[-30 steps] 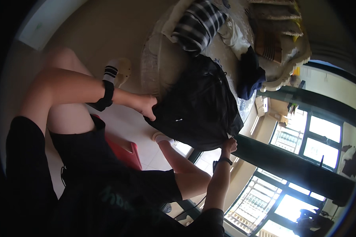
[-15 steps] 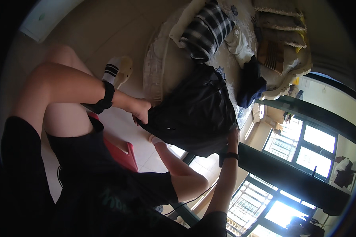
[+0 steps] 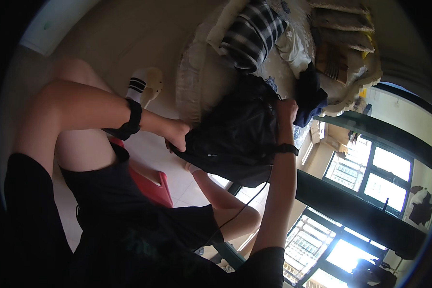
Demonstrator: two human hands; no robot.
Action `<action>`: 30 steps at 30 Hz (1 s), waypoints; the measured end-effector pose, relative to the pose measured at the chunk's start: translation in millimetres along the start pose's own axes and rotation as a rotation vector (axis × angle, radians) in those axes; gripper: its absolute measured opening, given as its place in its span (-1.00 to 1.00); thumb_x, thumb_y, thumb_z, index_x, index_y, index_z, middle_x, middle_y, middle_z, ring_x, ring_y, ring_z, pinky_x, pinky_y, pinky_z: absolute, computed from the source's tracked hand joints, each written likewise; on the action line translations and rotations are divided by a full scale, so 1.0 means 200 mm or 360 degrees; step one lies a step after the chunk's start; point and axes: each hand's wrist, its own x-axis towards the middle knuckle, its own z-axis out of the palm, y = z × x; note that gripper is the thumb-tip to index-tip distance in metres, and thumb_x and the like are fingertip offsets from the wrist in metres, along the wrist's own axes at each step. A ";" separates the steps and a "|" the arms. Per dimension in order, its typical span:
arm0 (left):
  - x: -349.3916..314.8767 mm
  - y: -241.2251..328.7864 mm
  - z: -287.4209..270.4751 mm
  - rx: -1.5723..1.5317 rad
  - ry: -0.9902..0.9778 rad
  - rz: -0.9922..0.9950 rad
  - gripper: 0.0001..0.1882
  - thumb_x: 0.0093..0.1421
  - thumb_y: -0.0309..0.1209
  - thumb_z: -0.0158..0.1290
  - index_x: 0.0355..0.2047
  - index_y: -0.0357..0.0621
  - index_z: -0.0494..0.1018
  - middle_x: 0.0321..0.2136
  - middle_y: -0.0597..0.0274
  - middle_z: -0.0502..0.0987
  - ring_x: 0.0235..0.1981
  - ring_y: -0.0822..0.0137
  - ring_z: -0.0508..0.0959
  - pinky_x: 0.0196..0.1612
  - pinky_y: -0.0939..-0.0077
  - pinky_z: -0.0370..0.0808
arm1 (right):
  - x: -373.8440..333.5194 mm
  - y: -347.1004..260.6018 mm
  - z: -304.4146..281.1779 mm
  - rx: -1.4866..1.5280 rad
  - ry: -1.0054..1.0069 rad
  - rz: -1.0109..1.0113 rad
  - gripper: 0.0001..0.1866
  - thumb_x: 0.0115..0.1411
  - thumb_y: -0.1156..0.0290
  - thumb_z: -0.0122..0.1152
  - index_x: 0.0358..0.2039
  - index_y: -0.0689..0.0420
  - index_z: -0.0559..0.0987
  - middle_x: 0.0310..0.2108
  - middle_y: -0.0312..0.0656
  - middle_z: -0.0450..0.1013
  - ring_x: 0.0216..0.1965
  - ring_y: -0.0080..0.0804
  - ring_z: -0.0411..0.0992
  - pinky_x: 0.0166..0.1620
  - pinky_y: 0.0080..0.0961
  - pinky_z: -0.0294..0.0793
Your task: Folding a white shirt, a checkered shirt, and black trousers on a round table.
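Observation:
A black garment [image 3: 230, 129] with a small pale mark is spread between my hands, partly over the front of a cream couch. My left hand [image 3: 178, 136] is closed on its near left edge. At its far right side, by a thin cord, my right hand [image 3: 286, 110] is closed on the fabric; the fingertips are partly hidden. The garment's far end lies on the couch, and its lower part hangs over my leg and the tiled floor.
On the cream couch [image 3: 189, 86] lie a black-and-white checked bundle [image 3: 252, 36], a white cloth [image 3: 293, 50], a navy cloth [image 3: 308, 93] and several cushions [image 3: 341, 21]. A red stool [image 3: 157, 187] is beneath me. Green-framed windows [image 3: 389, 165] are at right. A thin cable crosses near my right arm.
My right hand has moved from the garment's lower right corner up to its far right edge. The garment's right side has shifted and creased. My left hand keeps its hold.

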 end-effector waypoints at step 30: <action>0.02 -0.01 0.03 -0.0286 -0.0238 0.0184 -0.75 -0.06 -0.56 0.00 -0.30 -0.32 0.43 -0.44 0.11 0.54 -0.47 0.33 0.58 -0.44 0.51 0.54 | -1.28 -0.04 0.06 0.0664 -0.0388 -0.1089 -0.83 -0.07 0.57 0.12 -0.39 0.21 0.43 -0.46 -0.08 0.35 -0.33 -0.07 0.33 -0.21 -0.28 0.32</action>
